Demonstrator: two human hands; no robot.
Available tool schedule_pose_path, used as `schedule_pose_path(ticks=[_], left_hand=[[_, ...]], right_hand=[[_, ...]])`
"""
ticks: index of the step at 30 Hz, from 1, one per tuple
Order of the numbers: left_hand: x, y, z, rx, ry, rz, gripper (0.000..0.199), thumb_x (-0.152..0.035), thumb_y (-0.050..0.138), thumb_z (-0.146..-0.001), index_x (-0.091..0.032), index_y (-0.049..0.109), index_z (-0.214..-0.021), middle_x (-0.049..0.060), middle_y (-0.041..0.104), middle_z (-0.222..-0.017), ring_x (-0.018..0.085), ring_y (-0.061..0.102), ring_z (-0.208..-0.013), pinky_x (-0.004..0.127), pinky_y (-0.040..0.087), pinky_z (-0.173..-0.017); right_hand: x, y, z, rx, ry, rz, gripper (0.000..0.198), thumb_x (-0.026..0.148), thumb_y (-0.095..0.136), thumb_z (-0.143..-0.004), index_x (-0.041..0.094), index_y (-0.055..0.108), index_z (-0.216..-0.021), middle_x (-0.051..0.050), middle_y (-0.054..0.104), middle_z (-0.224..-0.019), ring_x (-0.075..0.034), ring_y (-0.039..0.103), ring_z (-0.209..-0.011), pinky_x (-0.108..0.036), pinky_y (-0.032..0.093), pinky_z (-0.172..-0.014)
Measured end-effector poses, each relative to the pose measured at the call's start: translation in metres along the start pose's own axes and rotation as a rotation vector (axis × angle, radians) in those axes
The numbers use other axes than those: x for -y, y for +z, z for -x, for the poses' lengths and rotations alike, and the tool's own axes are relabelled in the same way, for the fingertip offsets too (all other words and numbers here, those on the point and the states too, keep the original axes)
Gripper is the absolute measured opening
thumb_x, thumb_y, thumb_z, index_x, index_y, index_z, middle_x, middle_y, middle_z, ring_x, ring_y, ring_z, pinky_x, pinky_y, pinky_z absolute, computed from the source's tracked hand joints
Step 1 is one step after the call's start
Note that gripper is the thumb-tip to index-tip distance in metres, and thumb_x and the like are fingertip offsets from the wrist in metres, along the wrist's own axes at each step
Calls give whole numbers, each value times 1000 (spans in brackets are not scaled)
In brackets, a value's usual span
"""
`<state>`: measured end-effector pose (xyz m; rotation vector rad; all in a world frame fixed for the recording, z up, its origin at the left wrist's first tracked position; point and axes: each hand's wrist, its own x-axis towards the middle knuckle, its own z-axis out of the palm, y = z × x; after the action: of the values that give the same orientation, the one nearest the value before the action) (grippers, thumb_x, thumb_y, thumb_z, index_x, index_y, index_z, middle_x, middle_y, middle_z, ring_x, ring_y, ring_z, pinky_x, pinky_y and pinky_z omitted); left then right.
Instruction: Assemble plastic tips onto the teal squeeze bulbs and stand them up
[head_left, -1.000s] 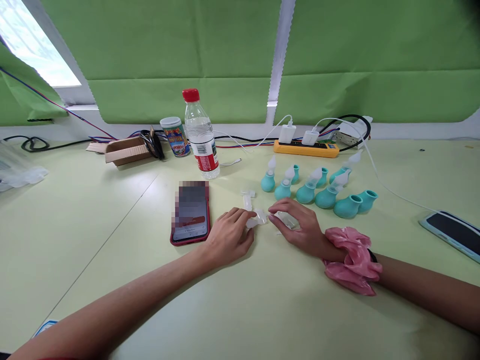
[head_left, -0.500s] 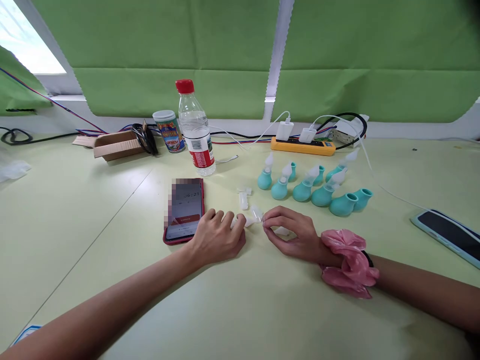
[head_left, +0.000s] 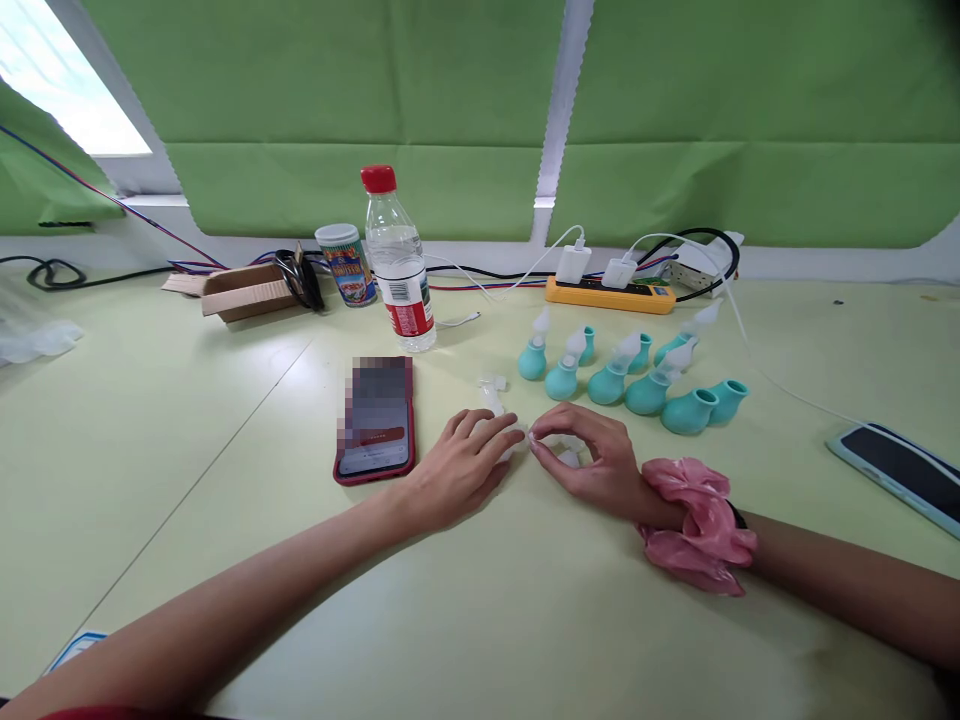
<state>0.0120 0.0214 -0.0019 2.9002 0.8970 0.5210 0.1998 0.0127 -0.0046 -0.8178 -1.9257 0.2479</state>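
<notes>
My left hand [head_left: 465,465] lies low over the table with its fingers stretched out to the right. A translucent plastic piece shows partly under these fingers. Thumb and index finger of my right hand [head_left: 589,455] pinch a small translucent plastic piece [head_left: 532,437], close to my left fingertips. Beyond the hands lie more translucent plastic parts [head_left: 492,396], and another whitish part [head_left: 570,457] is partly hidden by my right hand. Several teal squeeze bulbs with clear nozzles [head_left: 562,378] stand at the back right, among teal bulbs without nozzles [head_left: 690,411].
A red-cased phone [head_left: 375,430] lies left of my left hand. Behind it stand a water bottle [head_left: 405,290], a snack can [head_left: 347,266] and an open cardboard box [head_left: 251,292]. An orange power strip [head_left: 609,294] with chargers lies at the back; a second phone [head_left: 904,470] is at right.
My left hand has gone from curled to stretched fingers and moved slightly right, toward my right fingertips. My right hand keeps its pinch almost in place. The view has shifted slightly.
</notes>
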Motion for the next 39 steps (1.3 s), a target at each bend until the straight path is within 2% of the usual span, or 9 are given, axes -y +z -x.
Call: schedule_pose_path(ticks=[3,9,15,20,23,26,29,33,39], left_hand=[[-2,-1,-1,-50,-24,22,23,-26,36,-87,-14,49,-101,11,53,-108,21,43,-100,41,34,-90],[-4,-1,0,-83,-67,143,26,-25,44,-84,-17,45,-108,10,50,-102,20,45,-94,36,39,-82],[-9,4,4,-153,-112,230,28,-15,48,-79,-19,46,-107,8,46,-98,19,46,-96,37,38,-83],[-6,8,5,-316,-56,341,15,-10,45,-81,-18,56,-89,7,46,-92,12,52,-84,23,46,-68],[-7,8,6,-397,-5,313,17,-9,44,-82,-18,54,-93,8,50,-95,13,54,-87,25,47,-71],[-10,7,7,-410,41,313,21,-6,44,-81,-17,51,-98,10,53,-101,15,54,-91,27,47,-75],[-13,7,7,-432,20,351,21,-5,46,-79,-16,49,-97,8,58,-95,14,56,-90,25,48,-76],[-13,6,5,-477,-53,393,12,-10,53,-76,-15,52,-87,7,61,-84,12,59,-79,21,50,-66],[-14,3,3,-477,-41,412,2,-14,54,-75,-15,56,-75,8,62,-81,14,60,-77,26,51,-67]], right_hand=[[0,0,0,10,2,-10,13,8,57,-70,18,55,-78,-2,59,-71,-13,56,-67,-26,47,-62],[0,0,-1,37,-15,-22,13,7,56,-70,18,56,-77,-2,59,-70,-12,56,-65,-26,47,-60],[-1,0,-1,55,-32,-30,13,9,55,-72,20,55,-78,-1,59,-70,-12,56,-66,-26,47,-59],[1,0,0,67,-51,-28,12,9,55,-72,19,55,-78,-1,58,-70,-11,56,-65,-24,47,-57],[4,-1,1,44,-64,-20,12,10,55,-72,20,55,-79,-1,58,-71,-11,56,-66,-24,48,-58],[6,-2,0,16,-57,-20,13,10,56,-72,20,55,-79,-1,58,-71,-11,57,-65,-24,48,-58],[8,-3,-1,-9,-52,-40,15,9,58,-70,20,55,-79,-2,60,-71,-12,58,-65,-24,49,-57],[7,-3,0,1,-79,-74,17,9,59,-70,21,57,-82,-1,63,-72,-13,61,-68,-24,51,-59],[4,-1,1,-14,-86,-60,14,11,60,-71,21,58,-80,-1,66,-72,-13,63,-69,-24,53,-61]])
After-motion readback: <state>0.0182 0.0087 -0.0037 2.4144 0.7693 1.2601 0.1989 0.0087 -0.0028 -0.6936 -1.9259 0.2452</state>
